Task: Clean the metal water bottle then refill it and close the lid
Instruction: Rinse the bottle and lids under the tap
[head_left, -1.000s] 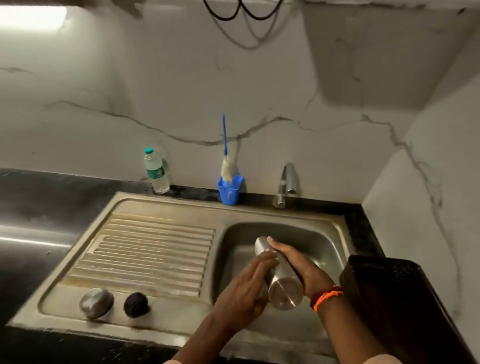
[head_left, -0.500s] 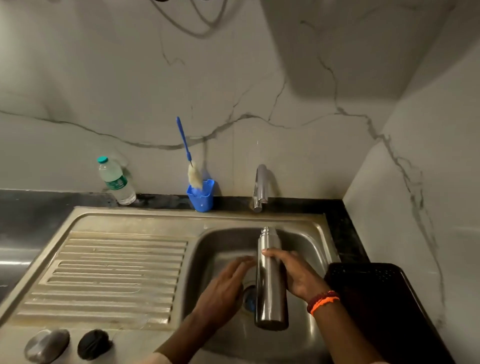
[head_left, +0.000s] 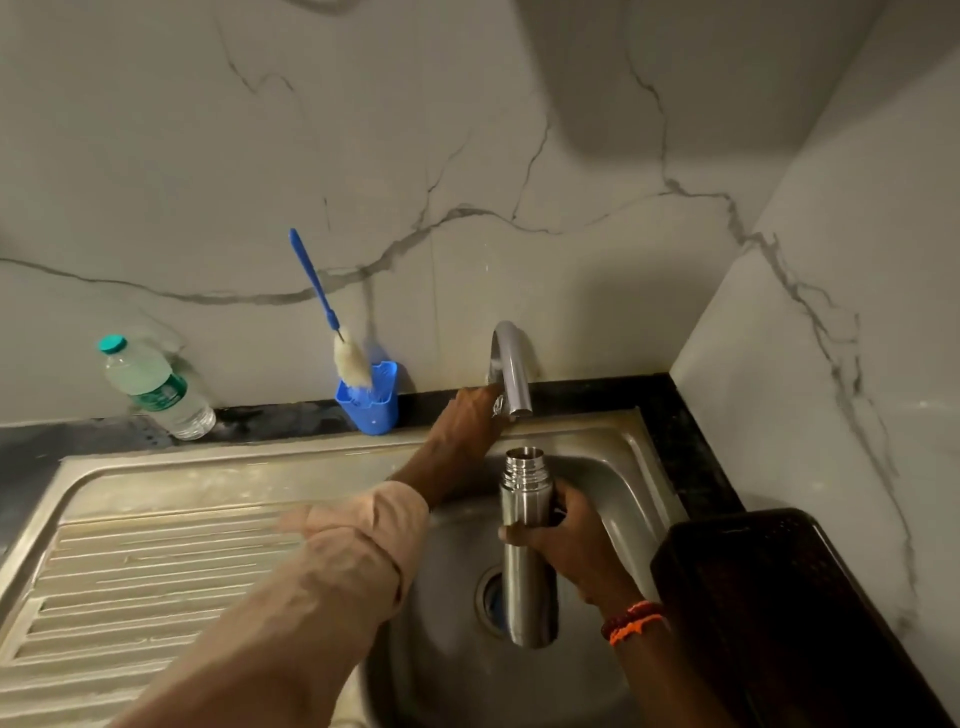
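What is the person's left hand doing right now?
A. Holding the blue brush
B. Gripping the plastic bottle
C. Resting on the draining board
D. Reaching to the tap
D: the left hand is at the base of the tap, while the right hand holds the open metal bottle upright below the spout.

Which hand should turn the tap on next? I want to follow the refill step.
The left hand: it already reaches the base of the tap. The right hand grips the open metal water bottle upright under the spout.
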